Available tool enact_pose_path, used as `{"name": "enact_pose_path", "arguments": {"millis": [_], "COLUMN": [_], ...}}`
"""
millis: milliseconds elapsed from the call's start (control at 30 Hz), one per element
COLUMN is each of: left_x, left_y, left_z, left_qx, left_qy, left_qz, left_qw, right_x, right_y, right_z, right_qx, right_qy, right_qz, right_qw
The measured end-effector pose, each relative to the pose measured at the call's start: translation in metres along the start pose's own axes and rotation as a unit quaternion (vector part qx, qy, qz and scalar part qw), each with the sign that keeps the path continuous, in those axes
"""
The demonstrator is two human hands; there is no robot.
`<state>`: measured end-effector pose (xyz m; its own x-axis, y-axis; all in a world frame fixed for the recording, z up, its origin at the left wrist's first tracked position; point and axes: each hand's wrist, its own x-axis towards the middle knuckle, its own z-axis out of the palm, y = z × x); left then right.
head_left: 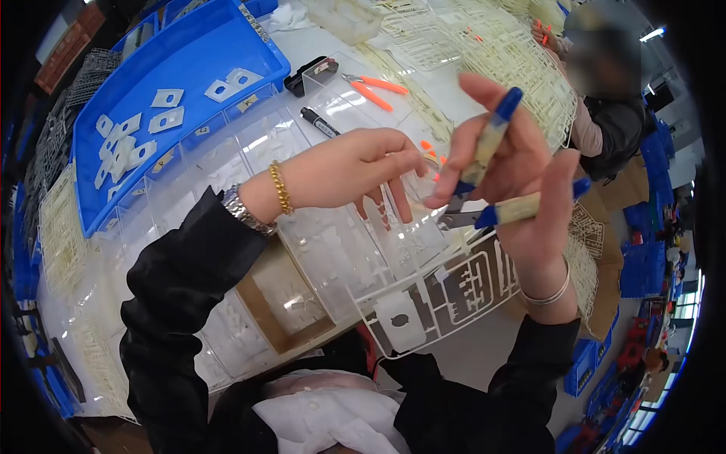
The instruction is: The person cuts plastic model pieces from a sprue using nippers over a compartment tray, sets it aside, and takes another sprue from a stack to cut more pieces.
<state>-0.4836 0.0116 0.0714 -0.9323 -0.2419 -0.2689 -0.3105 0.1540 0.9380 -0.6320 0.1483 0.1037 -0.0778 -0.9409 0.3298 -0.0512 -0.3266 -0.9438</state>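
My left hand [355,170] hangs over a clear compartment tray [283,132], its fingers bent downward and apart, with nothing visible in them. My right hand [522,174] grips a pair of side cutters [490,155] whose blue handles are wrapped in yellowish tape. The handles are spread, and the metal jaws point left toward my left fingertips. Below both hands a white plastic sprue frame [435,314] rests across the table's front edge, partly overhanging. It carries a flat panel with a round hole [401,321] and several small parts.
A blue bin [261,57] at the upper left holds several white plates [121,155]. Orange-handled cutters [374,87] and a black marker [319,121] lie behind my left hand. Piled sprues [491,45] cover the far table. Another person [605,129] works at the right, near cardboard boxes.
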Motion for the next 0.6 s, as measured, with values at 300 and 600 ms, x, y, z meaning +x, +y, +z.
{"name": "enact_pose_path", "arguments": {"millis": [300, 600], "left_x": [0.033, 0.041], "left_y": [-0.063, -0.067], "left_z": [0.011, 0.009], "left_qx": [0.009, -0.035], "left_qy": [-0.007, -0.035], "left_qz": [0.156, 0.14], "left_qw": [0.988, 0.989], "right_x": [-0.003, -0.018], "right_y": [0.074, 0.086], "right_z": [0.006, 0.007], "right_qx": [0.061, 0.049], "right_qy": [-0.068, 0.0], "right_qz": [0.012, 0.011], "right_qw": [0.996, 0.999]}}
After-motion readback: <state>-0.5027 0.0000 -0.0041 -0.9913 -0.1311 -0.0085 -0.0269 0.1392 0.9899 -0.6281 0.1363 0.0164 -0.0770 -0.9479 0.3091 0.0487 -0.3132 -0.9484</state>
